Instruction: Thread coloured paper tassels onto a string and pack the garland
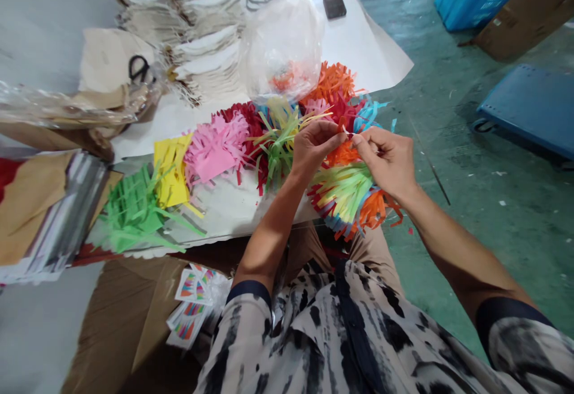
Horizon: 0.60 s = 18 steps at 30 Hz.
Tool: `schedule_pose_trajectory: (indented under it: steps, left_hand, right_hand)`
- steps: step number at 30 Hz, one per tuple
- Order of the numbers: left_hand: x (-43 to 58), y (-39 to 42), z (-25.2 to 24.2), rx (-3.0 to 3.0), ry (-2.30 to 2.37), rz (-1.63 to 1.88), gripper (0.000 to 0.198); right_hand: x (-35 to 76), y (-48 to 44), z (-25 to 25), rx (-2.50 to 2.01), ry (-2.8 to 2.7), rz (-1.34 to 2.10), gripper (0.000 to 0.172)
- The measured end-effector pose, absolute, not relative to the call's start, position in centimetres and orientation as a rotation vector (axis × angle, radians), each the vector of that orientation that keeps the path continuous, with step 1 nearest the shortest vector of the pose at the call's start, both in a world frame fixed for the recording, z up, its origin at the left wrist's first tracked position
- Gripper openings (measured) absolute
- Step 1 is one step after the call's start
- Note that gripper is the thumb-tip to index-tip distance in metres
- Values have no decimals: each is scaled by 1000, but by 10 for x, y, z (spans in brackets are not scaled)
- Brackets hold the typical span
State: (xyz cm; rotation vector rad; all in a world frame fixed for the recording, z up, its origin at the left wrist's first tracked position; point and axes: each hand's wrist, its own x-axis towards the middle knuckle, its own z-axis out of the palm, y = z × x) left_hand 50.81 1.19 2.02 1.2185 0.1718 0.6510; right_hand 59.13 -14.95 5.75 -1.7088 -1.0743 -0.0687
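My left hand (pixel 315 146) and my right hand (pixel 388 161) meet over a pile of fringed coloured paper, each pinching the same small red paper strip (pixel 344 128) between thumb and fingertips. Under my right hand lies a stack of fringed sheets (pixel 347 194) in light green, orange, red and blue. More fringed pieces spread to the left: pale green (pixel 278 134), pink (pixel 214 150), yellow (pixel 171 170) and bright green (pixel 134 211). Orange fringe (pixel 332 83) lies behind my hands.
A clear plastic bag (pixel 282 47) stands behind the paper on a white sheet (pixel 381 53). Black-handled scissors (pixel 140 69), beige paper stacks (pixel 201 29) and a small black device (pixel 334 5) lie further back. Blue crates (pixel 529 107) sit on the green floor at right. Printed cards (pixel 192 304) lie by my knee.
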Motion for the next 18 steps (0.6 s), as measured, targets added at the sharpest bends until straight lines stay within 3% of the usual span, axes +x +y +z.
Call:
schedule_pose_trajectory:
  steps: [10, 18]
  left_hand:
    - [507, 12, 18, 1201, 185, 609, 30]
    - [506, 14, 18, 1247, 141, 625, 34]
  right_hand:
    - [591, -156, 53, -1716, -1053, -87, 49]
    - [593, -163, 53, -1823, -1184, -144, 50]
